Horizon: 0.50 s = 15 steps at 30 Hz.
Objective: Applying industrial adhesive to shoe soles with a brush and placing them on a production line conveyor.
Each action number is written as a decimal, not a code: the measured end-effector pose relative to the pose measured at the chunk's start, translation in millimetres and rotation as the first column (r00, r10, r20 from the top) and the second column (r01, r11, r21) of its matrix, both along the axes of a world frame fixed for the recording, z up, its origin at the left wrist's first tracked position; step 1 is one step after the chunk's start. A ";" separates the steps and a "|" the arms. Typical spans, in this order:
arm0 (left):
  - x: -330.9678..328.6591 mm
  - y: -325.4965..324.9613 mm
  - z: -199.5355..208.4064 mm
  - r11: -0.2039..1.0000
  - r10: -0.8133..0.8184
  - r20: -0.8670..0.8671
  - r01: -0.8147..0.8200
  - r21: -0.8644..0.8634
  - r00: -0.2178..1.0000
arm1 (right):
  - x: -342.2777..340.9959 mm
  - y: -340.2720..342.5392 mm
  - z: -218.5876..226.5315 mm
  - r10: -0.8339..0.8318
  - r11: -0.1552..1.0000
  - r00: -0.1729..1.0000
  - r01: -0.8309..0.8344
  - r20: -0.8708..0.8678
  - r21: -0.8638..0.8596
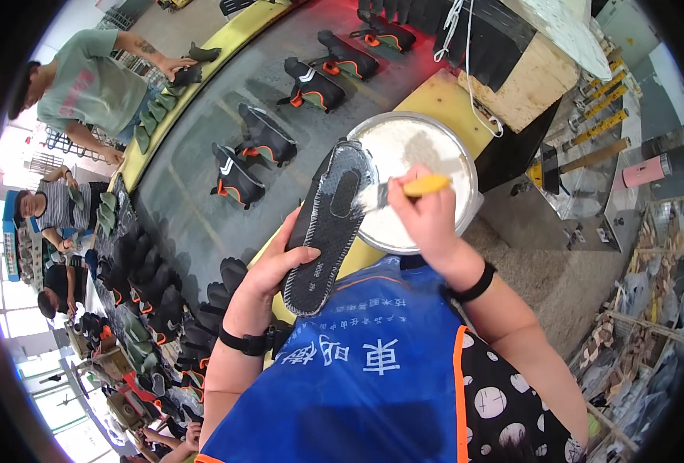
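Observation:
My left hand [272,266] grips a black shoe upper [328,231] by its heel-side edge, its stitched underside turned up toward me. White stitching runs round the rim of that sole, and a wet, pale coating shows near its far end. In my right hand [428,224] is a paintbrush [425,186] with a yellow handle; its bristles touch the right edge of the sole. Just beyond and under the brush stands a round metal basin [471,166] of white, creamy liquid, partly hidden by my right hand.
Several black shoe uppers [266,135] with orange trim stand on the grey conveyor belt [195,166], beneath red light at the far end. More uppers [137,270] pile up at left. Co-workers [87,85] stand across the belt. A white cord [471,85] hangs by a wooden box [538,81].

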<state>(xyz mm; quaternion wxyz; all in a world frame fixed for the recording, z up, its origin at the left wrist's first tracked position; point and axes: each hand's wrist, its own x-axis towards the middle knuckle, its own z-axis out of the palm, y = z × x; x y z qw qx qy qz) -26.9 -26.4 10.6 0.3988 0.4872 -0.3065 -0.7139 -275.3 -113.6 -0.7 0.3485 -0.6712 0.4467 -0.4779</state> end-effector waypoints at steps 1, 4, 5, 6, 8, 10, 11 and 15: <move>1.1 0.3 1.6 1.000 0.004 0.006 -0.004 0.005 1.000 | -2.3 -13.8 -0.4 -0.025 0.999 0.997 0.022 -0.071 -0.039; 1.8 -0.9 9.7 0.998 -0.065 0.077 0.064 0.018 0.995 | -9.7 -48.9 0.0 -0.018 0.996 0.986 0.003 -0.169 -0.087; 1.2 -0.9 13.2 0.994 -0.104 0.043 0.102 0.038 0.994 | -12.2 -56.9 0.6 0.034 0.996 0.980 -0.050 -0.197 -0.077; 0.9 -1.0 17.3 0.988 -0.134 0.026 0.131 0.080 0.991 | -12.7 -62.9 1.4 0.025 0.995 0.980 -0.043 -0.195 -0.091; -2.0 4.3 24.7 0.985 -0.089 -0.102 0.103 0.139 0.991 | -9.6 -68.4 3.8 0.279 0.942 0.953 -0.295 -0.116 -0.160; -1.5 11.3 31.6 0.972 -0.018 -0.205 0.064 0.224 0.979 | -2.4 -65.9 7.5 0.365 0.909 0.922 -0.383 -0.131 -0.162; -0.2 14.5 33.8 0.929 0.044 -0.211 0.037 0.367 0.976 | 4.6 -62.0 8.9 0.443 0.863 0.891 -0.454 -0.099 -0.220; 4.8 23.4 27.4 0.862 0.141 -0.255 0.008 0.508 0.957 | 14.7 -52.9 20.8 0.580 0.801 0.815 -0.573 -0.012 -0.176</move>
